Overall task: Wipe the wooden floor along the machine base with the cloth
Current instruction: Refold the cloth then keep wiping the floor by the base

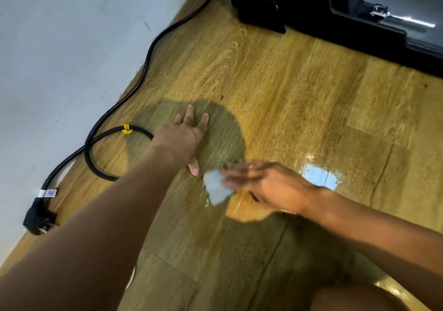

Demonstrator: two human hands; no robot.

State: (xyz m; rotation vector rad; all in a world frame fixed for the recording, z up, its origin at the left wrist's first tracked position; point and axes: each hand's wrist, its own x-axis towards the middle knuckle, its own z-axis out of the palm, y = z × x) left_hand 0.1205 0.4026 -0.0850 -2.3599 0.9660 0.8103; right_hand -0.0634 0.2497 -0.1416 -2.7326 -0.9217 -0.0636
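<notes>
2 hands: left hand [184,140] splayed flat beside looped cable [89,153]; right hand [266,186] blurred on cloth [215,188], grip unclear.

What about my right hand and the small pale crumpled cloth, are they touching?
Touching. The head view shows the right hand with its fingers overlapping the small pale crumpled cloth, no gap, though motion-blurred.

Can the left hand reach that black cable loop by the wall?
Probably yes. The left hand rests flat on the wooden floor right beside the black cable loop, and nothing lies between them.
</notes>
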